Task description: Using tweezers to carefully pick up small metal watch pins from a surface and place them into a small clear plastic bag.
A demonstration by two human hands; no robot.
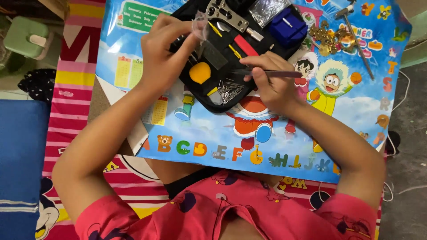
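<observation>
Both hands busy over the black tool case, tweezers in one, a clear scrap in the other

From my seat, the right hand (271,86) was closed around slim metal tweezers (267,73), long axis running roughly left-right across the frame, tips aimed toward the left hand (162,49), which pinched a small clear plastic bit (200,27) between narrow fingertips just above the open black zip-up tool case (222,58). The two hands sat near each other but apart, the tweezer tips closest to the middle of the case, by the round yellow pad (199,72) and the loose pile of thin metal pins (229,91). The case lay on a bright cartoon alphabet poster (267,146), with a small metal hammer (356,35) off toward the far right
</observation>
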